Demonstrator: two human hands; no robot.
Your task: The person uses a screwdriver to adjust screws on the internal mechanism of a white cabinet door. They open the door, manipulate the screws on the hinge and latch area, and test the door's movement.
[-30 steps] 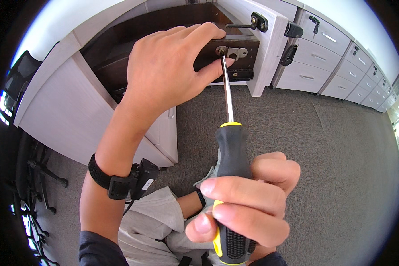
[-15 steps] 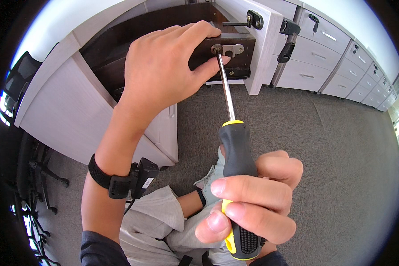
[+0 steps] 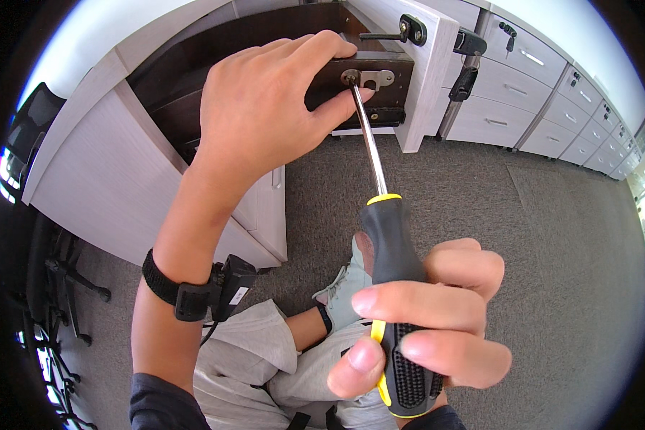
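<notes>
My right hand (image 3: 437,304) holds a screwdriver (image 3: 393,240) with a black and yellow handle and a bright metal shaft. The screwdriver's tip meets a screw at the left end of a small metal plate (image 3: 382,78) on the side of a pulled-out dark brown drawer (image 3: 322,77). My left hand (image 3: 254,118) grips that drawer side, fingers over its top edge and thumb below, close to the plate. Its fingertips are partly hidden behind the panel.
A pale drawer front (image 3: 424,97) carries a black lock (image 3: 412,30) with a rod pointing inward. The pale cabinet (image 3: 115,168) stands left, and more drawer cabinets (image 3: 505,93) line the right. Black office chairs (image 3: 64,265) are at far left. Grey carpet (image 3: 552,236) covers the floor.
The screwdriver's handle has swung slightly to the right along with my right hand, whose fingers have shifted on the grip. Its tip stays at the screw. My left hand has hardly moved.
</notes>
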